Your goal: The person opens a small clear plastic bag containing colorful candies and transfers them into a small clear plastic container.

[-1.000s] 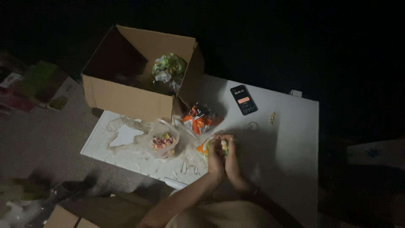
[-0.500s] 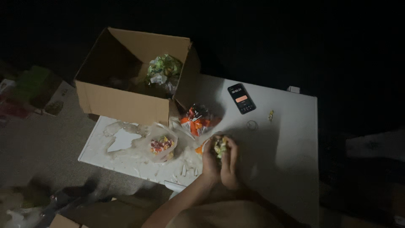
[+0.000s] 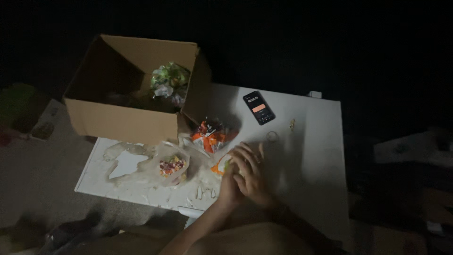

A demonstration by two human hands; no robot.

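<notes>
2 hands (image 3: 247,177) cupping small orange-green object (image 3: 222,166)

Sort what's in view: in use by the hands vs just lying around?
In use: hands together over a small orange and green item; clear bag of colourful pieces; orange packets.
Lying about: phone, cardboard box, ring.

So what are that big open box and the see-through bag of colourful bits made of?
The box looks like plain brown corrugated cardboard: matte, with stiff flaps folded open. The bag beside it seems to be thin clear plastic film, crinkled and faintly glossy, its coloured contents showing through. The light is too dim to be sure.
</notes>
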